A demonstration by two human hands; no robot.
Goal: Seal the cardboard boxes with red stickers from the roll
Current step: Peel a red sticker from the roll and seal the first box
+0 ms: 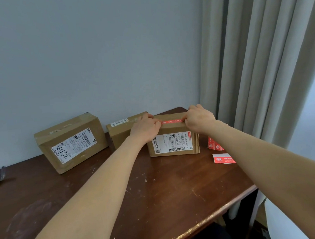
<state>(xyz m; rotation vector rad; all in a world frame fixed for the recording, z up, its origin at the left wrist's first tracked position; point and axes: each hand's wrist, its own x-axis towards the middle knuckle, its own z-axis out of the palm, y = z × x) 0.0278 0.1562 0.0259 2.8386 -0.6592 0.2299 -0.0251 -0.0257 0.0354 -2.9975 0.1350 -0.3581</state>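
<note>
Red sticker (172,121): a narrow red strip with small white print. It lies lengthwise along the top of the right box, at its front edge, between the two hands.
Right box (173,146): plain brown cardboard standing on the table, with a white shipping label (170,142) with barcodes on its front face.
Left hand (146,128): knuckles up and fingers curled, closed on the sticker's left end at the box's top edge.
Right hand (199,119): fingers likewise curled, closed on the sticker's right end.
Sticker roll (213,144): red with white patterns, on the table just right of the right box and partly hidden behind the right forearm.
Loose strip (223,158): white backing with a red printed sticker, lying flat on the table near the roll.
Boxes, counted: three. The right box is the one under the hands. A middle box (119,131) stands just behind the left hand, and a left box (70,144) stands well apart, tilted, its label marked "4432" by hand.
Hands, counted: two, both on the same box.
Table (158,194): dark brown wood, scratched and chipped along its front edge.
Backdrop: a pale blue wall (92,49) and a grey-green curtain (260,56) at the right.
</note>
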